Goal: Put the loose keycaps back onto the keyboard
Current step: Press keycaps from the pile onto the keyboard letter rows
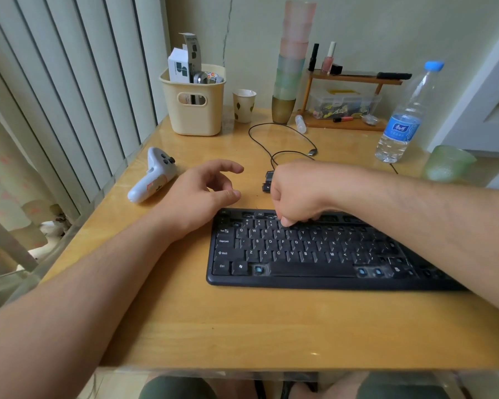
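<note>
A black keyboard [314, 254] lies on the wooden table, right of centre. Several of its sockets are bare and show blue stems, one left of the space bar [259, 269] and two to its right [369, 272]. A few loose black keycaps [268, 182] lie on the table just behind the keyboard, partly hidden by my right hand. My right hand [300, 194] is curled, its fingertips pressed down on the number row above R and T; what is under them is hidden. My left hand [205, 188] rests on the table left of the keyboard's top corner, fingers loosely apart and empty.
A white game controller [153, 175] lies left of my left hand. A black USB cable [283, 142] loops behind the keycaps. At the back stand a cream bin [195, 110], a paper cup [244, 106], stacked cups [290, 67], a small wooden shelf [355, 79] and a water bottle [404, 122]. A green cup [447, 162] is at the right edge.
</note>
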`<control>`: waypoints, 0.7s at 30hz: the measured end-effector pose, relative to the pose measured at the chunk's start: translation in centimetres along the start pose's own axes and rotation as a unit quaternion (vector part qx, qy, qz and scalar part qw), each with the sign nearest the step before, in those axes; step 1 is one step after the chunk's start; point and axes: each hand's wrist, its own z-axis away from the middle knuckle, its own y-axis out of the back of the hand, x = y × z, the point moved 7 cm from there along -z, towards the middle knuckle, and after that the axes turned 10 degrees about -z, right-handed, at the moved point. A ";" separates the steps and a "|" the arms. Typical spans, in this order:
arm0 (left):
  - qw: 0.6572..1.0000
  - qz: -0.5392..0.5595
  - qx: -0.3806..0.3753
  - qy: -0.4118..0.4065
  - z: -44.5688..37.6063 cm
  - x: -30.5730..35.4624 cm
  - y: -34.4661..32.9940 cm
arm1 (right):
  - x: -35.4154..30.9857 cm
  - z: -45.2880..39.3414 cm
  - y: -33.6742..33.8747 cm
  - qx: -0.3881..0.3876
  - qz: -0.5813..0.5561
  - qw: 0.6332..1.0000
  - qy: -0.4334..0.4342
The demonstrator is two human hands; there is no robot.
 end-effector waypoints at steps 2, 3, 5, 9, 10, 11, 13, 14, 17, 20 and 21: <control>1.000 0.002 0.000 0.000 0.0 0.0 0.0 | 0.3 0.0 -0.1 -0.001 -0.023 1.000 -0.012; 1.000 0.002 0.000 0.000 0.0 0.0 0.0 | 0.6 -0.1 -0.2 -0.002 -0.034 0.999 -0.018; 1.000 0.002 0.000 0.000 0.0 0.0 0.0 | 1.0 -0.3 -0.6 -0.004 -0.050 0.998 -0.029; 1.000 -0.002 -0.002 0.003 0.0 0.0 0.0 | 1.9 -0.5 -0.7 -0.005 -0.105 0.994 -0.041; 1.000 -0.004 -0.002 0.004 0.0 0.0 0.0 | 2.3 -0.5 -0.5 -0.004 -0.136 0.990 -0.042; 1.000 -0.007 -0.001 0.004 0.0 0.0 0.0 | 2.9 -0.5 -0.3 -0.001 -0.172 0.984 -0.044; 1.000 -0.016 0.001 0.007 0.0 -0.1 0.1 | 4.1 -0.5 0.3 0.019 -0.231 0.972 -0.045; 1.000 -0.024 0.001 0.008 0.0 -0.2 0.0 | 4.7 -0.5 0.5 0.035 -0.253 0.966 -0.044; 0.999 -0.047 0.005 0.015 0.0 -0.2 -0.2 | 6.4 -0.4 0.8 0.092 -0.311 0.945 -0.038; 0.997 -0.053 0.004 0.051 -0.3 -0.3 -0.3 | 7.9 -0.3 1.1 0.189 -0.319 0.928 -0.028; 0.995 -0.061 -0.016 0.073 -0.5 -0.5 -0.5 | 8.2 -0.2 1.0 0.212 -0.318 0.924 -0.025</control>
